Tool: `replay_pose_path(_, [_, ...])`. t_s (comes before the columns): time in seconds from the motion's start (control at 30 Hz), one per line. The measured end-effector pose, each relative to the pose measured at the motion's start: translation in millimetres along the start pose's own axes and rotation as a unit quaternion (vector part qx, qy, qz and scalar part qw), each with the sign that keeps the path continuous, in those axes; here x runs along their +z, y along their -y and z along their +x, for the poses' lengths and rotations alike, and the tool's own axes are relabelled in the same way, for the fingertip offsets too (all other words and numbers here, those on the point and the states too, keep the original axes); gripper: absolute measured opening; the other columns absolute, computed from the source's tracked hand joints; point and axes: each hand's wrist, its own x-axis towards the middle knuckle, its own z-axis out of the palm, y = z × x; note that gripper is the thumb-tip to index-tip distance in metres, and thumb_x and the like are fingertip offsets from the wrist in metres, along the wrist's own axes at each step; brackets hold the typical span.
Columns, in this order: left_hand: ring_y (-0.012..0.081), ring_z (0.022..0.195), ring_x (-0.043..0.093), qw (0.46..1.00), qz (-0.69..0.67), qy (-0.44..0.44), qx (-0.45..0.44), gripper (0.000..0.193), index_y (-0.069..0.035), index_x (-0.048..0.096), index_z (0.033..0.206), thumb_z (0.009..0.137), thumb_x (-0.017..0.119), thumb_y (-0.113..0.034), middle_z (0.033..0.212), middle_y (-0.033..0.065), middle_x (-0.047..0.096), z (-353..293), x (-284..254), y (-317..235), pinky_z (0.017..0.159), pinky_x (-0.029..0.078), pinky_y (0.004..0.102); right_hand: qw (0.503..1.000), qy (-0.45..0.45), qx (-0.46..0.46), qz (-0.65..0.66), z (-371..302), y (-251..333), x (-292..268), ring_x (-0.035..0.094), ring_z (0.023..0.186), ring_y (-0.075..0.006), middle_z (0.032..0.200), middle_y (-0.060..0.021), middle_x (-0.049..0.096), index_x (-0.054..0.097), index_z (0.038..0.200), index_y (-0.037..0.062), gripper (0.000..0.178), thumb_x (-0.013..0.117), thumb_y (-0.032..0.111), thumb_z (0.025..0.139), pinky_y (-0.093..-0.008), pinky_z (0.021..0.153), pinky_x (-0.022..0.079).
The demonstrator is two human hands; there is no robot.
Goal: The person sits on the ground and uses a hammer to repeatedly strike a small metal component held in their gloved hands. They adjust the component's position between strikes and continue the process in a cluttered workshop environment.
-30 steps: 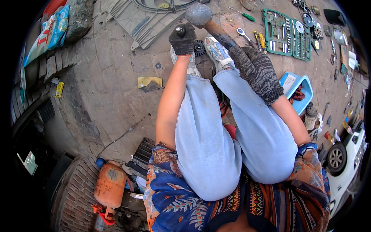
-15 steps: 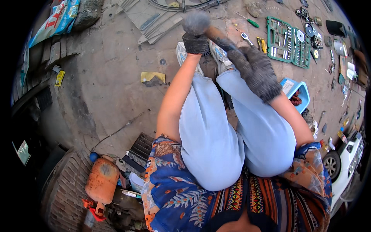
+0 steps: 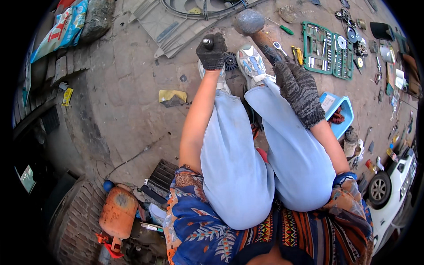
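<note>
My left hand (image 3: 211, 54), in a dark work glove, is closed around an upright metal rod (image 3: 207, 42), perhaps a punch; only its round top end shows above the fist. My right hand (image 3: 300, 90), in a grey knit glove, grips the handle of a hammer (image 3: 248, 22) with a rounded, worn head. The hammer head is up and to the right of the left fist, apart from the rod. Between my shoes lies a dark toothed round part (image 3: 230, 61), just right of the left hand. What the rod's lower end touches is hidden beneath the fist.
An open green socket set (image 3: 319, 66) lies at the right, near a ratchet (image 3: 279, 47) and a green-handled screwdriver (image 3: 286, 29). A blue bin (image 3: 346, 117) stands beside my right knee. A grey plastic fan shroud (image 3: 152, 26) lies ahead. An orange tank (image 3: 118, 212) is at lower left.
The hammer head has moved from above the left fist up and to the right, off the rod. The rod's top now shows. My right hand has shifted slightly down and right.
</note>
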Motion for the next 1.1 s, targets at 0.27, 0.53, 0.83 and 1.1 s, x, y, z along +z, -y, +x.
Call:
replay_pose_path(0.27, [0.0126,0.05,0.052,0.998,0.066,0.012,-0.009,0.007,-0.001,0.061,0.078,0.083,0.062,-0.005,0.063,0.0056,0.058,5,-1,10,0.044,0.041,0.027,0.997,-0.036,-0.013,0.063,1,-12,6,0.058,0.072,-0.0287,0.082,-0.0132,0.058,0.051,0.115,0.0054,0.045,0.059,-0.003,0.071,-0.0379,0.062,0.048])
replay_pose_path(0.53, [0.0112,0.044,0.051,0.986,0.162,-0.035,0.029,0.007,-0.002,0.062,0.083,0.081,0.064,-0.008,0.058,0.004,0.057,37,-5,6,0.041,0.04,0.0246,0.999,-0.04,-0.005,0.023,-7,-31,7,0.058,0.074,-0.0303,0.084,-0.0135,0.058,0.049,0.118,0.003,0.049,0.058,-0.002,0.07,-0.0401,0.064,0.048])
replay_pose_path(0.83, [0.0336,0.08,0.062,0.8,0.575,0.134,0.105,0.033,-0.011,0.067,0.092,0.075,0.06,-0.039,0.084,0.0158,0.066,113,39,-24,0.074,0.049,0.0412,0.984,0.033,0.084,0.156,-7,-29,-2,0.058,0.073,-0.0269,0.088,-0.0136,0.058,0.048,0.12,0.0006,0.046,0.057,-0.001,0.074,-0.0373,0.063,0.048])
replay_pose_path(1.1, [0.0331,0.094,0.059,0.599,0.714,0.359,0.051,0.036,-0.018,0.062,0.109,0.077,0.06,-0.036,0.103,0.0122,0.063,133,21,-15,0.08,0.048,0.0427,0.992,-0.049,-0.002,0.116,-9,-52,7,0.058,0.073,-0.0316,0.082,-0.0141,0.059,0.052,0.108,-0.0005,0.04,0.059,-0.004,0.069,-0.0395,0.063,0.048])
